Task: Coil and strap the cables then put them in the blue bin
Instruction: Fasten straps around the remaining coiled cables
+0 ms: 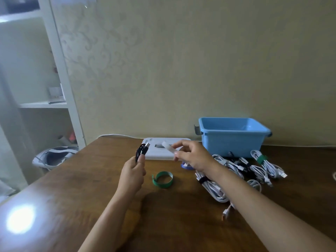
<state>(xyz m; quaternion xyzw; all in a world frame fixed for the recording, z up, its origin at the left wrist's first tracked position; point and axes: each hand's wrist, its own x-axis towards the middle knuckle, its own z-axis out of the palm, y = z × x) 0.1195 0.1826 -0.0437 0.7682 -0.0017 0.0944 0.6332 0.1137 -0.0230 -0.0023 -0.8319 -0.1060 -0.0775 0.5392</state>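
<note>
The left hand point(133, 170) grips the coiled black cable point(141, 151) upright. Just to its right, the right hand point(192, 154) pinches a white strap point(170, 149), lying crosswise.

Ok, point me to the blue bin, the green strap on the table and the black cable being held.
blue bin point(234, 142): head view, on its front wall.
green strap point(162, 179): head view, on its curled band.
black cable point(141, 151): head view, on the coil above the left hand point(132, 176).
</note>
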